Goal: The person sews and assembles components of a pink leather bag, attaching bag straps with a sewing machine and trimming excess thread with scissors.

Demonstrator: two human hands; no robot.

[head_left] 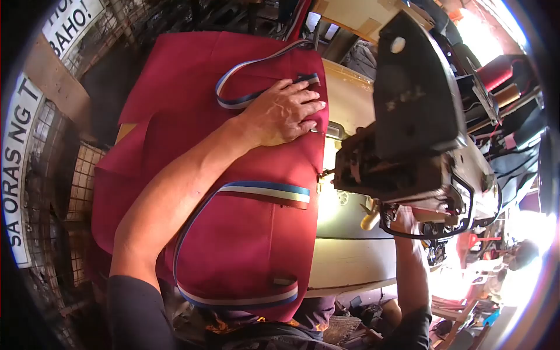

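My left hand [286, 114] lies flat on a dark red fabric piece [245, 245], fingers slightly spread near its right edge. Beside the fingertips is an end of a blue, white and red striped strap [233, 79], which loops over the cloth. A second striped strap [268, 191] curves across the nearer part, both its ends by the right edge. That edge lies alongside the needle area of a dark sewing machine [417, 93]. My right hand [403, 220] is up behind the machine head; its fingers are hidden, so what they touch cannot be made out.
The pale machine table [350, 262] runs under the cloth, lit by a bright lamp glow. Wire mesh [76, 192] and lettered signs [23, 169] stand at the left. A red thread spool [494, 71] and clutter fill the right side.
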